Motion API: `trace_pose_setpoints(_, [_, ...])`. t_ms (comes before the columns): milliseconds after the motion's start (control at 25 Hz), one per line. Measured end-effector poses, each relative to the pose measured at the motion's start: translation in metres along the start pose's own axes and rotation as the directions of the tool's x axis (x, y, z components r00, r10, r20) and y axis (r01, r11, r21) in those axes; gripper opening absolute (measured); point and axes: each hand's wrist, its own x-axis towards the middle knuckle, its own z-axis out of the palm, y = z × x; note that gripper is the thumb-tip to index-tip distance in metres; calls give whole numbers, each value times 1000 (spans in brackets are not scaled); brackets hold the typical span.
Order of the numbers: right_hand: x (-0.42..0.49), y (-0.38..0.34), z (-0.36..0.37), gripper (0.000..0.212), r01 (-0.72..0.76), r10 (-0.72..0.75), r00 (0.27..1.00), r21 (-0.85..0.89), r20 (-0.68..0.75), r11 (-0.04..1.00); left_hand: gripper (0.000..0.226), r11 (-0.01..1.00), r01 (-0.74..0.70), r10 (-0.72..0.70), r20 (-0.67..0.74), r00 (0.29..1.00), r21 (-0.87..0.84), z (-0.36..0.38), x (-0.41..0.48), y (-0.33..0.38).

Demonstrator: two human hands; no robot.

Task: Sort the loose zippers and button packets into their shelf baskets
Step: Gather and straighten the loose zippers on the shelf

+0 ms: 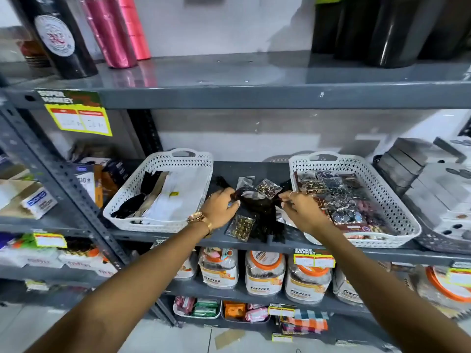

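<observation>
At the centre of the frame, a person's two bare hands work a dark heap of loose zippers (257, 207) lying on a grey metal shelf (254, 171) between two white perforated baskets. The left hand (222, 206), a gold watch (200, 218) on its wrist, rests on the heap's left edge with fingers curled down loosely; whether it grips anything cannot be told. The right hand (304, 210) hovers at the heap's right side, thumb and forefinger pinched narrow, though what they pinch is too small to make out. Clear button packets lie around the pile: one with gold buttons (240, 226) just below the left hand, another (268, 188) above the heap. The left basket (163, 159) holds black and white zippers; the right basket (397, 207) is crowded with button packets, its near corner hidden behind the right wrist.
</observation>
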Motion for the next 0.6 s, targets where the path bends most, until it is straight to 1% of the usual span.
trace_pose_setpoints(40, [12, 1, 4, 33, -63, 63, 998, 22, -16, 998, 44, 996, 60, -60, 2, 998, -63, 5, 13, -2])
trace_pose_setpoints(120, [34, -4, 10, 30, -159, 159, 987, -63, -9, 985, 51, 973, 187, -182, 48, 982, -134, 11, 35, -1])
trace_pose_setpoints(160, [42, -9, 13, 29, -200, 205, 979, -143, 17, 969, 57, 956, 240, -234, 54, 971, -172, 11, 44, 3])
trace_pose_setpoints(240, [60, -18, 23, 31, -239, 273, 959, -302, 76, 923, 65, 927, 296, -290, 63, 955, -231, 20, 65, 2])
trace_pose_setpoints(280, [69, -19, 30, 36, -267, 322, 942, -363, 97, 892, 66, 926, 305, -297, 69, 952, -222, 29, 76, -3])
trace_pose_setpoints(360, [82, -21, 44, 48, -362, 439, 893, -420, 100, 832, 67, 941, 313, -298, 126, 946, -129, 36, 91, -10])
trace_pose_setpoints(400, [88, -21, 48, 54, -417, 489, 868, -409, 85, 812, 64, 945, 312, -294, 162, 942, -100, 35, 94, -12])
trace_pose_setpoints(440, [97, -20, 52, 58, -460, 523, 849, -383, 74, 801, 58, 945, 310, -288, 179, 941, -107, 36, 100, -16])
trace_pose_setpoints(520, [109, -17, 60, 62, -502, 540, 840, -311, 45, 807, 41, 923, 318, -278, 195, 940, -217, 33, 101, -17])
trace_pose_setpoints(600, [116, -18, 59, 61, -523, 542, 840, -247, 15, 816, 32, 890, 278, -234, 160, 959, -360, 31, 98, -18])
